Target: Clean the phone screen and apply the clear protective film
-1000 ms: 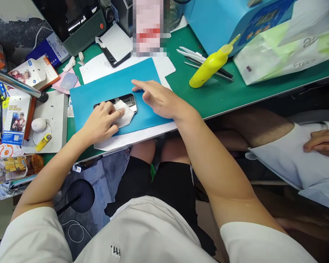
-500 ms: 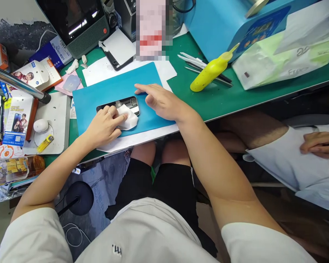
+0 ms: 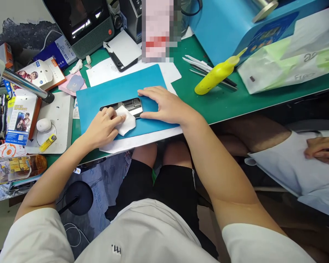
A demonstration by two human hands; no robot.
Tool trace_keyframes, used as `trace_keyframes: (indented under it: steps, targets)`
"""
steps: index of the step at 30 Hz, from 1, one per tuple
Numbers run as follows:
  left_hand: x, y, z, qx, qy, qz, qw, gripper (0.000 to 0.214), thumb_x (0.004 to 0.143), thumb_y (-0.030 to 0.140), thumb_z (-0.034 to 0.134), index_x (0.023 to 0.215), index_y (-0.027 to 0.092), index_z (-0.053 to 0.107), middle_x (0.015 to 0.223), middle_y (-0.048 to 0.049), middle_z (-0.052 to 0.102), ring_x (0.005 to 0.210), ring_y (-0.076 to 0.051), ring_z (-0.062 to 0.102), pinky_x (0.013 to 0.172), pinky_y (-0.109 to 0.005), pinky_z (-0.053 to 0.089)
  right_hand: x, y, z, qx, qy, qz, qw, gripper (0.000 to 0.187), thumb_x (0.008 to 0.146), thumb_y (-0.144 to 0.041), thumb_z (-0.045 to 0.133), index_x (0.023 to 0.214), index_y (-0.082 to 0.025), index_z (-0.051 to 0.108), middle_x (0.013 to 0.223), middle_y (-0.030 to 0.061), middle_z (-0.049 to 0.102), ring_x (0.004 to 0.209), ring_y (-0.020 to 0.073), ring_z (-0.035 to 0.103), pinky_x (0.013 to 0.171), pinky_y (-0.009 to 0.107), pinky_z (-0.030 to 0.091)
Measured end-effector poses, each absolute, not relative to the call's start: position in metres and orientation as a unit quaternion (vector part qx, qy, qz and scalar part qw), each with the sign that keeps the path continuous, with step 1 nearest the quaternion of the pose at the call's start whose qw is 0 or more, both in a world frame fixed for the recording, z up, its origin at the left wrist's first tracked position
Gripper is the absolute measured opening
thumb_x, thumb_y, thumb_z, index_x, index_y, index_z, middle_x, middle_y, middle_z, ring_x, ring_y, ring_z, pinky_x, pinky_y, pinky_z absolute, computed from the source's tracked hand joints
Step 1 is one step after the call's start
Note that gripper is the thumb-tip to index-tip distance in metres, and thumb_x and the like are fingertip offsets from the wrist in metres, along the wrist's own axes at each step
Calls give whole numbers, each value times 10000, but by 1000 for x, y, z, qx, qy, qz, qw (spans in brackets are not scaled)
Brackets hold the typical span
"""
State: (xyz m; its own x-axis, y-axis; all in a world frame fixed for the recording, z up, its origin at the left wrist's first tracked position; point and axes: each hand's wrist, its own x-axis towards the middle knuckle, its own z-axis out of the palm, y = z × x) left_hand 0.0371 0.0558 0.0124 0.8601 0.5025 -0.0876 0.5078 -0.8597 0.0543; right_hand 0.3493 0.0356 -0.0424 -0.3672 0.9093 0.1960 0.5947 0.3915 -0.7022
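Observation:
A dark, shiny phone (image 3: 134, 105) lies on a blue mat (image 3: 120, 84), its lower left part covered. My left hand (image 3: 102, 128) presses a folded white tissue (image 3: 127, 124) onto the phone's near edge, fingers closed on it. At the phone's right end is my right hand (image 3: 166, 106), thumb and fingers spread apart around the corner. The thumb comes close to the phone's edge; whether it touches I cannot tell.
A yellow squeeze bottle (image 3: 218, 75) lies over several thin tools on the green table. A blue machine (image 3: 222, 33) and plastic bag (image 3: 279, 69) stand beyond. Boxes (image 3: 23, 118) and a grey pad (image 3: 63, 128) fill the left. A co-worker's hand (image 3: 322, 148) rests at right.
My right thumb has moved away from the fingers, toward the phone's right end, and the hand has lowered. My left hand has drawn the tissue slightly toward me and left along the phone.

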Motion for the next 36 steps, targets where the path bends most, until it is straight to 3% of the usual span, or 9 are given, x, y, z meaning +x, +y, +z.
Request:
trace_keyframes:
  steps: [9, 16, 24, 36]
  targets:
    - [87, 54, 17, 952, 293, -63, 55, 512, 989, 204, 491, 1460, 188, 694, 1289, -199, 635, 1147, -404, 572, 1013, -569, 478, 345, 34, -37, -488, -786, 267, 270, 885, 934, -540, 804, 1714, -197, 565, 1735, 169, 601, 1613, 456, 510, 1342, 688, 434]
    - [48, 39, 21, 934, 345, -65, 61, 597, 955, 249, 507, 1529, 210, 665, 1270, -194, 631, 1150, -410, 563, 988, -579, 458, 344, 37, -40, -482, -803, 260, 233, 1055, 918, -678, 823, 1788, -207, 456, 1812, 174, 509, 1685, 487, 410, 1372, 728, 364]
    - [96, 41, 19, 943, 323, -68, 39, 508, 996, 336, 548, 1453, 147, 666, 1345, -234, 642, 1220, -453, 572, 1035, -599, 454, 345, 36, -41, -487, -803, 253, 232, 992, 959, -579, 801, 1804, -215, 430, 1777, 165, 557, 1675, 444, 432, 1382, 682, 368]
    - [56, 34, 23, 929, 355, -93, 38, 577, 996, 266, 504, 1551, 176, 634, 1312, -208, 645, 1198, -429, 584, 1036, -587, 450, 343, 36, -40, -480, -798, 257, 258, 980, 938, -535, 820, 1795, -251, 440, 1718, 134, 622, 1633, 448, 486, 1364, 689, 402]
